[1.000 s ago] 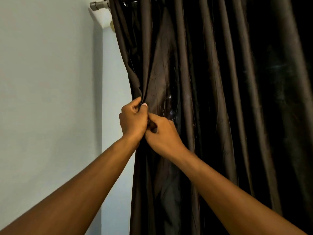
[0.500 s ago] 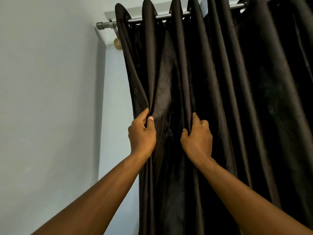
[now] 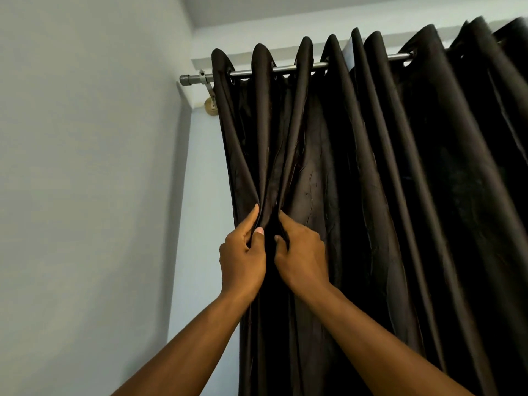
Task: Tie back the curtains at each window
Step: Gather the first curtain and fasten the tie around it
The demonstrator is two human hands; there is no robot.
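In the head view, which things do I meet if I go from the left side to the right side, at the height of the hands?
Bare wall → left hand gripping a curtain fold → right hand pinching the next fold → the rest of the dark curtain.

The curtain (image 3: 371,195) hangs from the rod (image 3: 294,68), with the wall (image 3: 85,181) to its left.

A dark brown curtain (image 3: 371,181) hangs in folds from a metal rod (image 3: 291,68) across the upper frame, beside a pale wall (image 3: 85,167) at left; near the centre, the left hand (image 3: 243,258) and right hand (image 3: 303,258) each pinch adjacent folds, close together
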